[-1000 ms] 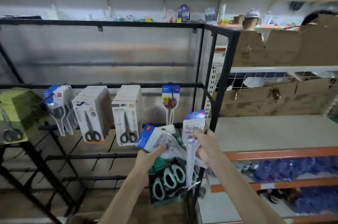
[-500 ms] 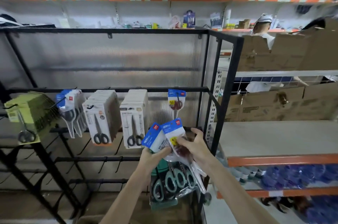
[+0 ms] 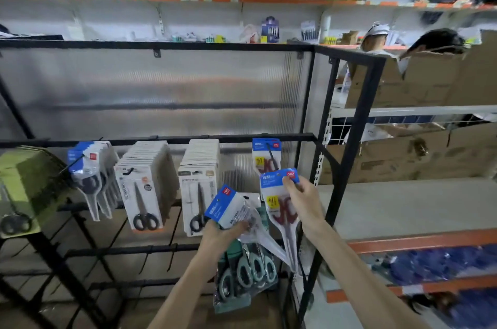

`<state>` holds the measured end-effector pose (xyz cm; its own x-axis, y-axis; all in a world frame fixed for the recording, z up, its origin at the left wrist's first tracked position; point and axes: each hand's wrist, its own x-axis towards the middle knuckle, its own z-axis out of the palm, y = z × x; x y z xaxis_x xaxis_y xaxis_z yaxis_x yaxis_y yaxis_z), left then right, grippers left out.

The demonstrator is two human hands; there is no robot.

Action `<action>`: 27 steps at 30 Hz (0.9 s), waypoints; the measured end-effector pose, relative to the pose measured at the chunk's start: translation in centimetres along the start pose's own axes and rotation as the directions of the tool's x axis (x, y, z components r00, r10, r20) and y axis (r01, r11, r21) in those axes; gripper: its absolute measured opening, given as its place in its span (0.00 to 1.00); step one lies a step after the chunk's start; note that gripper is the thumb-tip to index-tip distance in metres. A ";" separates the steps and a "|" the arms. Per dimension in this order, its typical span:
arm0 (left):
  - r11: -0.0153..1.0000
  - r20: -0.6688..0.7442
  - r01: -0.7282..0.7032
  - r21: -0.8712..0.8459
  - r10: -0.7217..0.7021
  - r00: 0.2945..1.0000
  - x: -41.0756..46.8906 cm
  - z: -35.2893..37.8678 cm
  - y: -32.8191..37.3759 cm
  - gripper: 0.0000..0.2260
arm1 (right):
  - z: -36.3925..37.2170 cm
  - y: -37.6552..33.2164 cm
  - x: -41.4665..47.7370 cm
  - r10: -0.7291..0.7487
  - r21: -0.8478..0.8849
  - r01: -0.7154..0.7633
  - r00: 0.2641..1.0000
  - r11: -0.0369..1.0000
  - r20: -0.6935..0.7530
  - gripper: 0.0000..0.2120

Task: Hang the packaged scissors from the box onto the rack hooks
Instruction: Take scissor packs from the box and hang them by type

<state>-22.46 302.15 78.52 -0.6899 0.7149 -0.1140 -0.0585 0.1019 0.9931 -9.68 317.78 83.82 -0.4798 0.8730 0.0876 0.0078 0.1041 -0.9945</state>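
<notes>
My right hand (image 3: 302,201) pinches the blue header of one packaged pair of red-handled scissors (image 3: 279,210), held upright just below and in front of the rightmost hook (image 3: 271,152). A matching pack (image 3: 265,152) hangs on that hook. My left hand (image 3: 223,233) grips a stack of the same blue-topped packs (image 3: 230,207), tilted to the left. The black rack bar (image 3: 161,140) carries the hooks. The box is not in view.
Other scissor packs hang on the rack: blue ones (image 3: 91,167), two white stacks (image 3: 146,183) (image 3: 199,180), green ones (image 3: 24,188) at far left. Teal-handled scissors (image 3: 250,272) hang lower. A black frame post (image 3: 347,167) stands right, with cardboard boxes (image 3: 430,81) and a person (image 3: 376,38) behind.
My right hand has lifted one pack away from the stack and up toward the rightmost hook. My left hand stays low with the remaining packs.
</notes>
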 end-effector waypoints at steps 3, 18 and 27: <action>0.999 0.034 -0.026 0.026 0.025 0.999 0.8 0.0 -0.4 0.10 | 0.7 -0.5 1.0 -0.025 -0.019 0.024 0.999 1.000 -0.037 0.08; 0.998 -0.005 -0.025 -0.049 0.025 1.000 5.0 0.3 -2.1 0.15 | 1.7 0.7 2.8 -0.054 -0.093 0.044 0.993 0.995 -0.107 0.07; 0.998 -0.007 -0.042 -0.043 0.042 0.999 6.1 1.2 -2.3 0.13 | 2.2 2.5 5.8 -0.012 -0.071 0.002 0.990 0.997 -0.138 0.08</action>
<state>-25.68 307.11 75.52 -0.6968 0.7137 -0.0722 -0.0605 0.0418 0.9973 -14.40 322.01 81.67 -0.3546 0.9290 0.1063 0.0689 0.1393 -0.9878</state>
